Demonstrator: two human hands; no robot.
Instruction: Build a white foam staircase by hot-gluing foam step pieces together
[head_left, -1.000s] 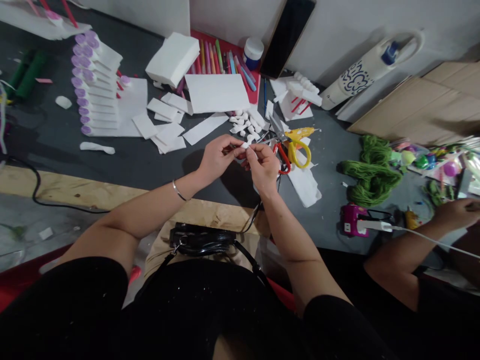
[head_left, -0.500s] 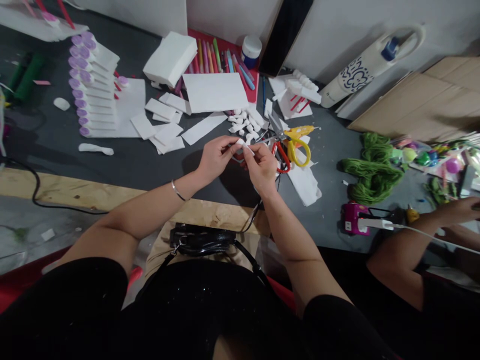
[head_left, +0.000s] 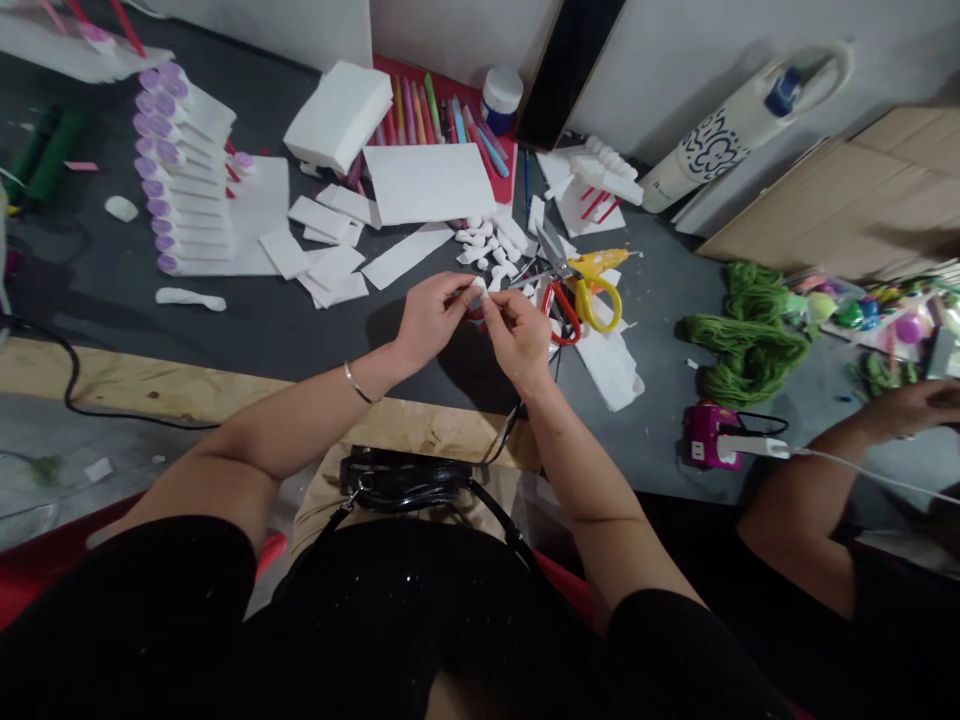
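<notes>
Left hand (head_left: 429, 318) and right hand (head_left: 523, 335) are meeting over near part of grey surface (head_left: 660, 405), fingers of both closing in pinch. Small white piece (head_left: 479, 287) is sitting between fingertips of two hands, fingers partly covering it. Small white rolls (head_left: 489, 240) are lying just beyond, yellow-handled scissors (head_left: 619, 312) to right, long white strip (head_left: 409, 255) far-left of hands.

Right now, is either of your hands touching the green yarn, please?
No, the green yarn lies on the table, apart from the left hand and right hand.
</notes>
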